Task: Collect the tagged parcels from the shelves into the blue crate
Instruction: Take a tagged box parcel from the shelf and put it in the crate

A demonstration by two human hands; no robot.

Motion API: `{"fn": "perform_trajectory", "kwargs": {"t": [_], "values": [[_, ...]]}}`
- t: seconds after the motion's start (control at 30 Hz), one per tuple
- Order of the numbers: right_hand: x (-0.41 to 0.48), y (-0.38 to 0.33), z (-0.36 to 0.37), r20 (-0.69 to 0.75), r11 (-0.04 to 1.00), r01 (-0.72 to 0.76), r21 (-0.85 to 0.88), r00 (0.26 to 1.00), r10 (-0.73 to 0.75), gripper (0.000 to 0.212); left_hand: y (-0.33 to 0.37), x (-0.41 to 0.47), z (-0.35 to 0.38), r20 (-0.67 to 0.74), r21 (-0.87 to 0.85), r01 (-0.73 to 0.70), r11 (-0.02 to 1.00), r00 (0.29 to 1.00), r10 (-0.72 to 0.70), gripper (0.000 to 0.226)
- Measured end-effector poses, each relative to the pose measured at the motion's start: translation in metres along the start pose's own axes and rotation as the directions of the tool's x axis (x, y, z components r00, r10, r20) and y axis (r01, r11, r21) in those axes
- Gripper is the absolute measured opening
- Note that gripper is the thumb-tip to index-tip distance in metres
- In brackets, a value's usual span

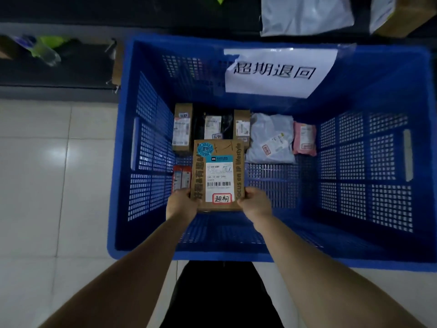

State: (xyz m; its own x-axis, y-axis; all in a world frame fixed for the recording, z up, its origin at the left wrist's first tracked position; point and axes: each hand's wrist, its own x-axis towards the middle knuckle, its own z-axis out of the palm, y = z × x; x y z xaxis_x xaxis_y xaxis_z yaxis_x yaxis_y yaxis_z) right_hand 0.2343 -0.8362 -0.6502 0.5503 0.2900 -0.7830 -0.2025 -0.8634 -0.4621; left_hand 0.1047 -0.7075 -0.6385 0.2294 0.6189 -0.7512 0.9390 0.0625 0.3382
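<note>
A brown cardboard parcel [218,174] with a white shipping label and a red-framed tag is held inside the blue crate [378,256], above its floor. My left hand [181,204] grips its near left corner, and my right hand [255,203] grips its near right corner. Several tagged parcels lie on the crate floor beyond it: a brown box [181,127], a black bag [214,126], another brown box [241,127], a grey bag [270,139] and a pink bag [305,142]. A red-and-white packet [181,177] lies to the left, partly hidden by the held parcel.
A white paper sign [279,72] with black characters hangs on the crate's far wall. Dark shelves stand behind the crate, with a grey bag [305,15] and a cardboard box [402,15] at top right. Pale floor tiles [47,185] lie to the left.
</note>
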Motion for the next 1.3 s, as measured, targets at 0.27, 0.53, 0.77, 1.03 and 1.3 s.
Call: {"fn": "perform_trajectory", "kwargs": {"t": [0.27,0.53,0.77,1.03,1.3], "values": [[0.107,0.046,0.063,0.069,0.994,-0.091,-0.056,0.993,0.095,0.008,-0.04,0.11,0.058,0.039,0.135,0.083,0.987,0.995,-0.089,0.021],[0.18,0.097,0.116,0.11,0.974,-0.145,-0.172,0.98,0.165,0.017,-0.095,0.193,0.116,0.195,0.253,0.124,0.959,0.965,-0.176,0.035],[0.208,0.127,0.157,0.116,0.938,-0.18,-0.297,0.968,0.223,0.027,-0.133,0.233,0.152,0.33,0.022,0.249,0.968,0.913,-0.242,0.036],[0.2,0.124,0.156,0.166,0.924,-0.103,-0.369,0.971,0.175,0.025,-0.123,0.214,0.138,0.28,0.209,0.057,0.976,0.953,-0.115,0.022],[0.128,0.05,0.103,0.125,0.914,0.068,-0.4,0.992,-0.019,0.013,-0.078,0.144,0.062,0.21,0.386,-0.143,0.911,0.976,0.063,0.021]]}}
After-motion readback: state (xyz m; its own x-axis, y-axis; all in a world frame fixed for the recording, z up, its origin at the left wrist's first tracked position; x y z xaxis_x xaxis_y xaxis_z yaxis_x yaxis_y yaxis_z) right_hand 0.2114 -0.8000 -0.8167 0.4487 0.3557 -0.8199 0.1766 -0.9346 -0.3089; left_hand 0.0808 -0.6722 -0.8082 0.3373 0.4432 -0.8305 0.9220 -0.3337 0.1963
